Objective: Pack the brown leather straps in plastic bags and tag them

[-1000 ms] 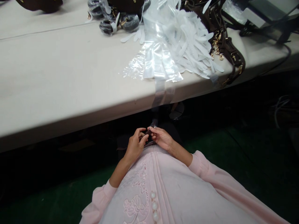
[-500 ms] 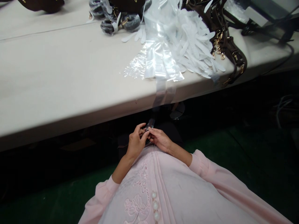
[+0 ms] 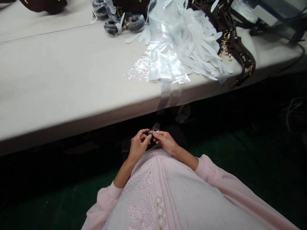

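Below the table's front edge, close to my waist, my two hands meet around a small piece of clear plastic film (image 3: 155, 127), shiny against the dark background. My right hand (image 3: 167, 141) pinches it between thumb and fingers. My left hand (image 3: 139, 145) is curled at the film's left side, thumb and forefinger drawn together on its edge. Whether something dark lies within the film or only behind it, I cannot tell.
On the pale table (image 3: 59, 76) lie flat clear plastic bags (image 3: 163, 60), a heap of white strips (image 3: 200, 44), brown straps with gold clasps (image 3: 240, 51) and plastic-wrapped coiled straps (image 3: 124, 25). A brown bag (image 3: 45, 4) stands at the back left.
My left hand has shifted slightly left, widening the gap between the hands. More of the shiny film shows above the fingertips. The table things stay put.
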The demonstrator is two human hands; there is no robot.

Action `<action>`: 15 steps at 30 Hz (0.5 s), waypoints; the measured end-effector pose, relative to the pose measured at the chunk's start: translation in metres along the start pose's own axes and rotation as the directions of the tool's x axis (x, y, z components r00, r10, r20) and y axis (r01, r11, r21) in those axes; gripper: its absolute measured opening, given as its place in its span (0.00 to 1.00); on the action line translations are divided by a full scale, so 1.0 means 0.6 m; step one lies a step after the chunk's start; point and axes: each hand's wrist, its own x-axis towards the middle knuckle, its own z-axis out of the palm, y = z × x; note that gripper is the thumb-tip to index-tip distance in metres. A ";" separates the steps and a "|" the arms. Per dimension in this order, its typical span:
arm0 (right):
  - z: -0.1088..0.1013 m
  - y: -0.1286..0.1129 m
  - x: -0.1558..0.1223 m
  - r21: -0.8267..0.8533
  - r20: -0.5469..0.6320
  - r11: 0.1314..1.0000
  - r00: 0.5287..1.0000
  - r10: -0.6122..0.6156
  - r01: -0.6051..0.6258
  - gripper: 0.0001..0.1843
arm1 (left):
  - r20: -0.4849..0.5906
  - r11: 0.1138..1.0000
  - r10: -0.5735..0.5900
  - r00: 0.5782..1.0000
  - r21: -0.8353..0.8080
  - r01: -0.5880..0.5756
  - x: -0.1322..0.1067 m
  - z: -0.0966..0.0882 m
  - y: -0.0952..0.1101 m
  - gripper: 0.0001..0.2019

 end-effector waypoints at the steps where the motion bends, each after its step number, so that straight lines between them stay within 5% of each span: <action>1: 0.001 0.003 0.000 -0.016 0.004 1.000 1.000 0.005 -0.005 0.21 | -0.004 1.000 0.014 1.000 0.009 -0.014 0.002 0.001 0.002 0.18; 9: 0.008 0.010 -0.002 0.101 0.147 0.983 0.979 0.138 -0.154 0.23 | 0.009 0.991 0.073 0.997 0.112 -0.074 0.010 0.003 0.002 0.12; 13: 0.002 0.006 0.000 -0.109 0.145 0.990 0.984 0.107 -0.091 0.27 | -0.100 0.999 0.032 0.994 0.020 -0.030 0.009 0.010 -0.013 0.12; 15: -0.001 0.003 0.000 -0.313 0.069 0.948 0.997 -0.035 0.055 0.27 | -0.151 0.998 -0.008 0.989 -0.059 -0.001 0.009 0.012 -0.019 0.12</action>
